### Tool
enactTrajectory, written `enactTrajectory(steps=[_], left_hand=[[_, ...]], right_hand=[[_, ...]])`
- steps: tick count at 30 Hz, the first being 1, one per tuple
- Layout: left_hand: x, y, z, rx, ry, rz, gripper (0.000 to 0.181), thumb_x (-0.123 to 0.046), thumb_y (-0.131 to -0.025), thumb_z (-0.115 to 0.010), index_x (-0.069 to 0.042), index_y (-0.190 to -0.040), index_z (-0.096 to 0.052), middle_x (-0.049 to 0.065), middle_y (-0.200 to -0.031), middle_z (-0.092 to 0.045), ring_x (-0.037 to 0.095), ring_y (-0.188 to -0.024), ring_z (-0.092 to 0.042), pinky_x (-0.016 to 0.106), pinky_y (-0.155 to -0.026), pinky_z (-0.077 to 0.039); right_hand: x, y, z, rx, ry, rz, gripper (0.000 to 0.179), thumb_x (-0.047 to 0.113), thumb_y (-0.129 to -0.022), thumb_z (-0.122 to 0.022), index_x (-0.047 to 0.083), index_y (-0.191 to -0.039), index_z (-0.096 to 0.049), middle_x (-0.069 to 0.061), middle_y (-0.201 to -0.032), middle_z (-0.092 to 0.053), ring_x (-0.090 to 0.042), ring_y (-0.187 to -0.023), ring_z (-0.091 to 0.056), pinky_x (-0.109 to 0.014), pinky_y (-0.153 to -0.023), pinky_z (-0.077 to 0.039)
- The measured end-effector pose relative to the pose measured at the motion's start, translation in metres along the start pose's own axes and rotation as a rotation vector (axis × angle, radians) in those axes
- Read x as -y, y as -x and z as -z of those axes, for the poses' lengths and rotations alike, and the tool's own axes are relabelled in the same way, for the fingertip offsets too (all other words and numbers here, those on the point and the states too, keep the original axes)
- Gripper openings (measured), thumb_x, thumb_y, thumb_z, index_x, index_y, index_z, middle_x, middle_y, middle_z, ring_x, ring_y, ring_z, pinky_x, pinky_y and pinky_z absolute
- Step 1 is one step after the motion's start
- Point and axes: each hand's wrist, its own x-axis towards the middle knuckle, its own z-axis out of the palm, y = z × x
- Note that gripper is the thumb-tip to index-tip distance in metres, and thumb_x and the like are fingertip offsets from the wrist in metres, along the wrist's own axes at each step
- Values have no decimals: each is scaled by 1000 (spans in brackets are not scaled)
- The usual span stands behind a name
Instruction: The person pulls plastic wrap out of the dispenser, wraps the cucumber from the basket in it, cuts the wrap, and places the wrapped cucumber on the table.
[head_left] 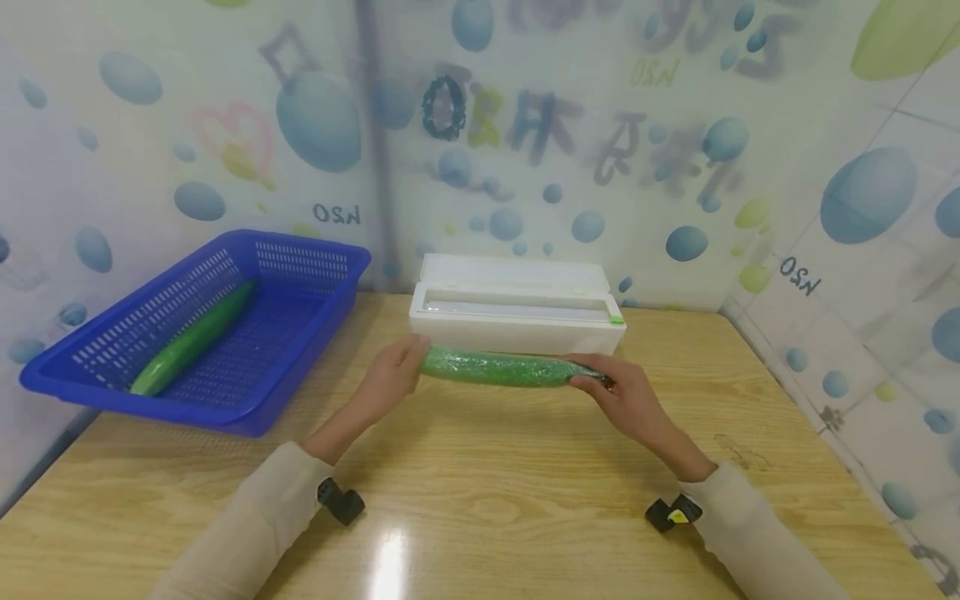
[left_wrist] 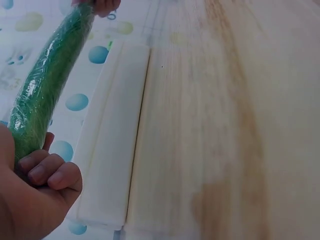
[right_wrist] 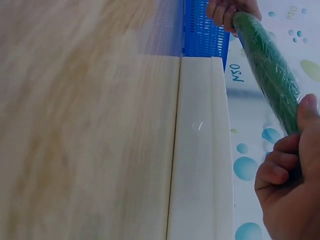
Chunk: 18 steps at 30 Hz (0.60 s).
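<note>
A green cucumber (head_left: 498,367) in shiny clear plastic wrap is held level above the wooden table, between both hands. My left hand (head_left: 393,372) grips its left end, with fingers curled round it in the left wrist view. At the other end, my right hand (head_left: 624,397) pinches the cucumber where the wrap bunches up past the tip. Just behind the cucumber stands a white cling film box (head_left: 517,333) with its lid raised and a long slot showing on top. In the right wrist view the wrapped cucumber (right_wrist: 270,70) slants up to the left hand.
A blue plastic basket (head_left: 300,367) stands on the left of the wooden table (head_left: 480,508). Inside it lies another cucumber (head_left: 197,337). A patterned wall (head_left: 525,192) rises behind the box, and another wall runs along the table's right side.
</note>
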Motion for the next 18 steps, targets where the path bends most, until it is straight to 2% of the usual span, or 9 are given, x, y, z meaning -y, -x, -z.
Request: enactTrajectory(steps=[3, 4, 7, 10, 12, 15, 18], left_hand=[[-2, 0, 0, -6, -27, 20, 36, -29, -105, -34, -8, -78, -46, 3, -57, -42, 17, -50, -40, 30, -46, -35], [4, -2, 0, -13, -31, 23, 38, -31, -105, -34, -9, -76, -46, 3, -56, -42, 17, -49, -39, 30, -45, -35], [2, -2, 0, -27, -31, 32, 41, -34, -105, -34, -10, -73, -44, 2, -54, -41, 17, -48, -39, 30, -45, -34], [3, -2, 0, -45, -17, 14, 42, -39, -104, -34, -9, -75, -44, 3, -57, -42, 18, -50, -41, 31, -47, -35], [4, -1, 0, -58, 1, -7, 44, -43, -103, -34, -8, -78, -45, 4, -60, -43, 18, -53, -41, 31, -48, -35], [4, 0, 1, -89, -13, -70, 46, -46, -102, -33, -7, -89, -52, 5, -65, -46, 20, -58, -43, 33, -52, -38], [3, 1, 2, -131, -59, -165, 44, -43, -103, -33, -7, -103, -59, 8, -73, -52, 23, -68, -50, 38, -62, -45]], right_hand=[[2, 1, -2, -26, -26, -50, 30, 5, -91, -62, 16, -119, -66, 8, -60, -45, -5, -48, -35, -25, -44, -35], [4, 1, -3, -36, -35, -70, 29, 4, -91, -62, 17, -118, -65, 8, -58, -41, -5, -47, -33, -26, -43, -33], [7, 2, -4, -59, -64, -135, 24, 10, -94, -60, 19, -116, -63, 4, -65, -43, -8, -49, -35, -26, -44, -33], [11, 2, -4, -70, -103, -190, 20, 14, -95, -58, 17, -115, -60, 0, -70, -45, -10, -51, -36, -26, -44, -34], [13, 2, -4, -66, -145, -215, 18, 15, -97, -56, 14, -114, -59, -1, -68, -45, -10, -50, -36, -26, -43, -34], [14, 2, -3, -35, -277, -221, 18, 12, -100, -50, 6, -116, -56, -1, -62, -42, -10, -46, -33, -28, -40, -31], [13, 2, -3, 1, -414, -213, 20, 9, -102, -44, -2, -116, -52, 1, -56, -38, -9, -43, -29, -28, -36, -27]])
